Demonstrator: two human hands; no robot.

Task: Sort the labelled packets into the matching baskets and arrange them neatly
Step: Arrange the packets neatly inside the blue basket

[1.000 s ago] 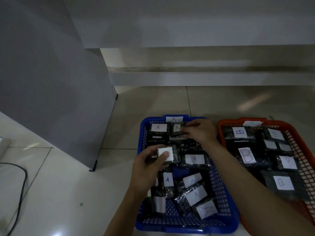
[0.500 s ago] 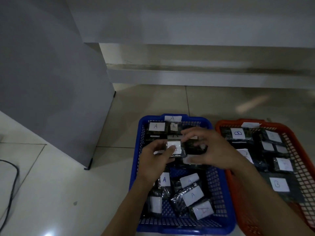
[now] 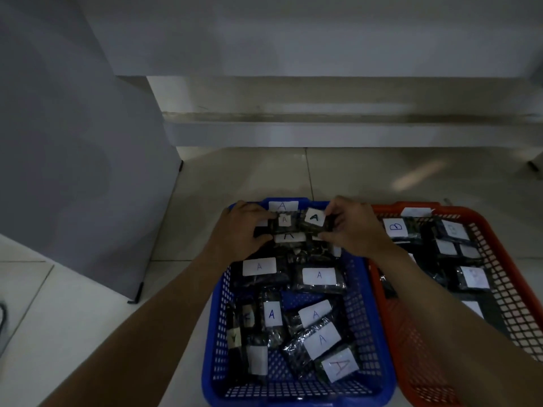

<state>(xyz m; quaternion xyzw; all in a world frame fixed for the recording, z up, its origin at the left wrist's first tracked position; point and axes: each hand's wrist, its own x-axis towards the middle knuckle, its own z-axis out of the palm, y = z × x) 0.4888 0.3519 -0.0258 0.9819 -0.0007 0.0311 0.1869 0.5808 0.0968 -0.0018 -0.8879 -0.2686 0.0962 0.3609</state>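
Note:
A blue basket point(image 3: 371, 342) tagged A holds several dark packets with white A labels. An orange basket point(image 3: 499, 254) to its right holds several B packets point(image 3: 396, 227). Both my hands are at the blue basket's far end. My left hand point(image 3: 241, 233) pinches a small A packet point(image 3: 284, 221) at its left side. My right hand point(image 3: 354, 229) grips a tilted packet with a bold A label point(image 3: 315, 218) from its right side. The two packets sit side by side, nearly touching.
A grey panel point(image 3: 88, 171) stands on the tiled floor to the left. A low white ledge point(image 3: 323, 127) runs behind the baskets. A dark cable point(image 3: 2, 315) lies at the far left edge. Loose A packets point(image 3: 318, 276) fill the basket's near half.
Both hands moved from the basket's middle to its far end. My left hand's packet now lies near the rim tag, and my right hand holds a bold-A packet beside it.

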